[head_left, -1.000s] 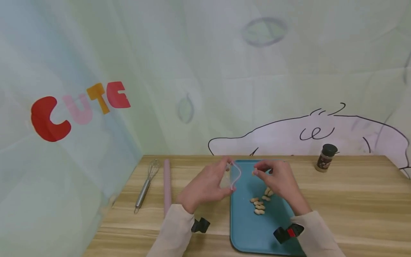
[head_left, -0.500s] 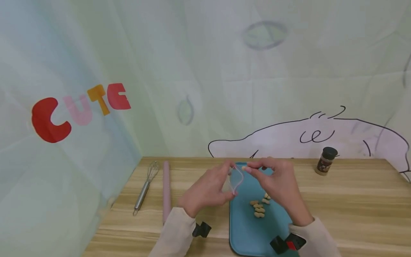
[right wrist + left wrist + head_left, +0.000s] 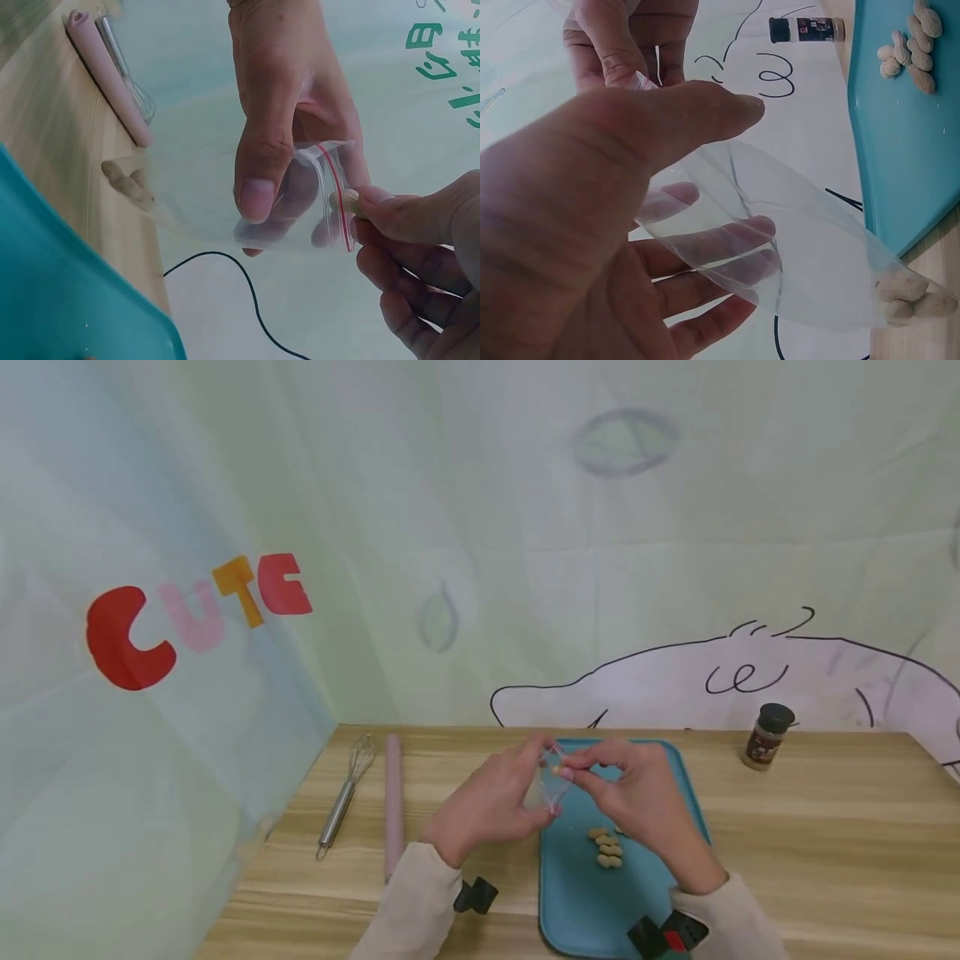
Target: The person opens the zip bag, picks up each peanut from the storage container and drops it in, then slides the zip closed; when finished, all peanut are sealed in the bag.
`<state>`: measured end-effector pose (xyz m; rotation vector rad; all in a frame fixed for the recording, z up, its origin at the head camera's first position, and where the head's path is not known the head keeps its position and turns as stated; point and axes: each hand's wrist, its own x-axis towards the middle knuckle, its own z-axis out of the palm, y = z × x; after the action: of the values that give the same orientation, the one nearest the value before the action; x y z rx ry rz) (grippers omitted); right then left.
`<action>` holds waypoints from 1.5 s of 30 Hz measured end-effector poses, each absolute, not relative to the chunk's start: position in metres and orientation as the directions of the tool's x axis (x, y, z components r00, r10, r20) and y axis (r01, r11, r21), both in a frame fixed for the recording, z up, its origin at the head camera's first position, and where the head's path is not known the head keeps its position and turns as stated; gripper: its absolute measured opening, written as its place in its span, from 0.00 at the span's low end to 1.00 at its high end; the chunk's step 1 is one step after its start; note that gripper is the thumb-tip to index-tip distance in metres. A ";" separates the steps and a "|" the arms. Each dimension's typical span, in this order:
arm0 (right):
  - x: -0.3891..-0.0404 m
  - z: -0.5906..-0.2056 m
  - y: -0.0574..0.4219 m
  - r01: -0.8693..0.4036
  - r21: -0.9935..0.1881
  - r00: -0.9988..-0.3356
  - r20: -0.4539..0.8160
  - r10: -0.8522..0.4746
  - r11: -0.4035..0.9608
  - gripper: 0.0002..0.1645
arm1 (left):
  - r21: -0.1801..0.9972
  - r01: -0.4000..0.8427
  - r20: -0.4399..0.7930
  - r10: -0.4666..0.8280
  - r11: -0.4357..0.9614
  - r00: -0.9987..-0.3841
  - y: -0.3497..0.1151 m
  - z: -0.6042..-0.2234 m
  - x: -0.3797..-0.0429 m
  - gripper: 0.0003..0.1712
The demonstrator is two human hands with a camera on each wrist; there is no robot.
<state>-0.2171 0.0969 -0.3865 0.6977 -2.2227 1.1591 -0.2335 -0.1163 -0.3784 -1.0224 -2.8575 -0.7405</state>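
My left hand (image 3: pixel 491 797) grips a clear zip bag (image 3: pixel 817 232) near its mouth, thumb on one side and fingers on the other. Several peanuts (image 3: pixel 911 296) lie at the bag's bottom corner. The bag's red zip line (image 3: pixel 343 202) shows in the right wrist view, and the mouth gapes in the head view. Between thumb and fingertips my right hand (image 3: pixel 641 785) pinches a single peanut (image 3: pixel 349 201) right at that mouth. Below both hands, more peanuts (image 3: pixel 609 850) lie in a small group on the blue tray (image 3: pixel 592 910).
A whisk (image 3: pixel 347 793) and a pink rolling pin (image 3: pixel 393 802) lie to the left on the wooden table (image 3: pixel 810 843). At the back right stands a dark-lidded spice jar (image 3: pixel 768 737). A printed curtain (image 3: pixel 465 510) hangs behind the table.
My right hand has moved left with the peanut, from over the tray to the bag's mouth. My left hand still holds the bag in nearly the same place.
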 end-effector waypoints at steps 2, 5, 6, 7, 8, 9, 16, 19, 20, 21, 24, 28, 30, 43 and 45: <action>-0.218 -0.388 0.098 -0.648 -0.552 -0.725 0.659 -0.202 0.525 0.07 | 0.432 0.604 0.178 0.593 0.670 -0.785 -0.117 -0.380 -0.233 0.38; -0.221 -0.388 0.098 -0.634 -0.552 -0.745 0.623 -0.238 0.542 0.06 | 0.428 0.603 0.195 0.583 0.673 -0.789 -0.120 -0.381 -0.233 0.37; -0.222 -0.387 0.098 -0.631 -0.555 -0.753 0.606 -0.255 0.543 0.06 | 0.431 0.603 0.199 0.582 0.671 -0.789 -0.121 -0.380 -0.233 0.37; -0.222 -0.387 0.098 -0.630 -0.555 -0.758 0.592 -0.274 0.543 0.06 | 0.433 0.602 0.199 0.580 0.671 -0.790 -0.122 -0.380 -0.233 0.37; -0.223 -0.387 0.099 -0.632 -0.556 -0.760 0.582 -0.290 0.540 0.06 | 0.434 0.601 0.199 0.579 0.671 -0.791 -0.123 -0.380 -0.233 0.37; -0.223 -0.386 0.099 -0.634 -0.556 -0.760 0.575 -0.301 0.537 0.06 | 0.435 0.600 0.198 0.579 0.671 -0.791 -0.123 -0.380 -0.233 0.36; -0.223 -0.385 0.108 -0.615 -0.565 -0.777 0.555 -0.298 0.550 0.07 | 0.444 0.599 0.179 0.589 0.666 -0.788 -0.117 -0.378 -0.237 0.36; -0.223 -0.383 0.111 -0.595 -0.586 -0.794 0.532 -0.293 0.550 0.06 | 0.443 0.602 0.177 0.593 0.665 -0.785 -0.116 -0.376 -0.238 0.35; -0.223 -0.382 0.112 -0.587 -0.598 -0.801 0.525 -0.288 0.546 0.07 | 0.447 0.599 0.174 0.592 0.664 -0.787 -0.116 -0.375 -0.238 0.35; -0.223 -0.381 0.114 -0.574 -0.608 -0.811 0.513 -0.280 0.549 0.07 | 0.447 0.600 0.175 0.593 0.663 -0.786 -0.115 -0.375 -0.239 0.35; -0.223 -0.377 0.121 -0.531 -0.637 -0.839 0.485 -0.246 0.559 0.07 | 0.454 0.592 0.167 0.589 0.666 -0.791 -0.115 -0.374 -0.238 0.35; -0.226 -0.376 0.132 -0.486 -0.652 -0.864 0.461 -0.204 0.582 0.06 | 0.460 0.580 0.157 0.581 0.673 -0.799 -0.116 -0.374 -0.237 0.36; -0.229 -0.378 0.136 -0.462 -0.662 -0.878 0.434 -0.200 0.590 0.06 | 0.464 0.565 0.145 0.571 0.682 -0.808 -0.118 -0.374 -0.236 0.37; -0.255 -0.408 0.162 -0.340 -0.606 -0.926 0.083 -0.368 0.719 0.15 | 0.441 0.567 0.156 0.563 0.695 -0.812 -0.117 -0.373 -0.235 0.38; -0.256 -0.413 0.164 -0.328 -0.607 -0.924 0.045 -0.381 0.724 0.16 | 0.440 0.571 0.161 0.565 0.692 -0.809 -0.117 -0.373 -0.235 0.38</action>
<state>-0.2560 0.1640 -0.4131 0.6165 -2.9934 1.0291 -0.2348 -0.1168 -0.3730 -0.9669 -2.8786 -0.7555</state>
